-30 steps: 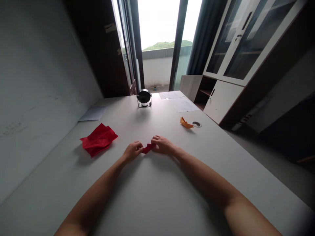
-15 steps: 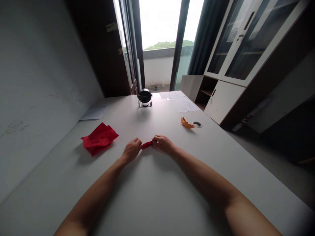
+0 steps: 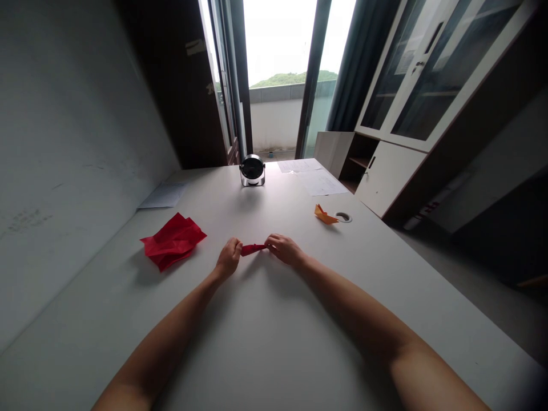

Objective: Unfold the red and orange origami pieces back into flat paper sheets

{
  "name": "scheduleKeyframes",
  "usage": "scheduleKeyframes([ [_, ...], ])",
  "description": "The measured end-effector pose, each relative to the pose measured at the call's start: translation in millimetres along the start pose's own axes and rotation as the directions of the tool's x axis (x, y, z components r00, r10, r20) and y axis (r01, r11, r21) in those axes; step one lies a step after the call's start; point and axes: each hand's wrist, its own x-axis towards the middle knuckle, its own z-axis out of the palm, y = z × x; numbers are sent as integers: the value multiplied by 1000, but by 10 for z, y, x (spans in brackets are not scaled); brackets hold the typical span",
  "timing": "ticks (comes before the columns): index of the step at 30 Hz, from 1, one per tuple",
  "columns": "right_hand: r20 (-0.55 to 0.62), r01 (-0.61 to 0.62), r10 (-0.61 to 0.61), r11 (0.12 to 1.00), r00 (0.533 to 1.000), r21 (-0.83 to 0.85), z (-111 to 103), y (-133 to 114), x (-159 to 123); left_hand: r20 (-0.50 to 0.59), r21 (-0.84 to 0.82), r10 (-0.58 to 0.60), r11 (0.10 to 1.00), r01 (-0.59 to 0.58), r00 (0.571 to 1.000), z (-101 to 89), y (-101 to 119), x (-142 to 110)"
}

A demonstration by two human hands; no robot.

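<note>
Between my two hands is a small folded piece of red paper [image 3: 253, 249], narrow and tapering toward the right. My left hand [image 3: 229, 256] pinches its wider left end. The fingertips of my right hand [image 3: 282, 248] are closed on its thin right end. Parts of the paper are hidden by my fingers. To the left of my left hand lies a larger, creased red paper sheet [image 3: 174, 241]. Off to the right rests a folded orange paper boat [image 3: 326, 214].
A round black device on a metal stand [image 3: 252, 170] stands at the back of the white table [image 3: 265, 342]. A grommet hole [image 3: 343, 217] is beside the orange boat. Paper sheets [image 3: 322, 184] lie at the far right, another sheet [image 3: 162, 196] by the left wall.
My left hand has shifted slightly left, and more of the folded red paper shows between my hands. My right hand has barely moved.
</note>
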Motion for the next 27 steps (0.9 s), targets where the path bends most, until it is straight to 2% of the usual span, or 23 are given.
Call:
scheduleKeyframes([
  [2,-13,27,-28,997,1000,-71,-39,-41,9,10,-174,-88,981,89,996,38,-37,26],
  [4,-28,53,-58,989,998,-140,-74,-83,15,30,-271,-132,953,135,991,56,-60,39],
  [7,-59,52,-65,979,996,-196,-95,-114,17,13,-176,-93,980,93,996,39,-42,20],
  [10,-103,1,-21,982,994,-191,-88,-106,13,-4,23,0,1000,0,1000,-1,14,-23],
  [13,-150,-68,41,980,988,-185,-85,-84,9,-16,103,42,994,-40,999,-34,52,-51],
  [17,-214,-162,121,969,969,-186,-89,-64,4,-62,71,72,995,-68,995,-46,25,-52],
  [20,-235,-199,150,959,960,-202,-93,-50,-2,-85,-137,-42,990,30,995,-8,-44,-20],
  [22,-237,-204,149,951,960,-230,-97,-40,-5,-45,-377,-171,915,142,984,28,-103,20],
  [24,-236,-205,145,944,961,-257,-103,-28,-9,21,-612,-272,757,228,962,52,-160,69],
  [27,-258,-230,160,935,953,-271,-114,-1,-14,59,-820,-357,515,249,932,47,-227,133],
])
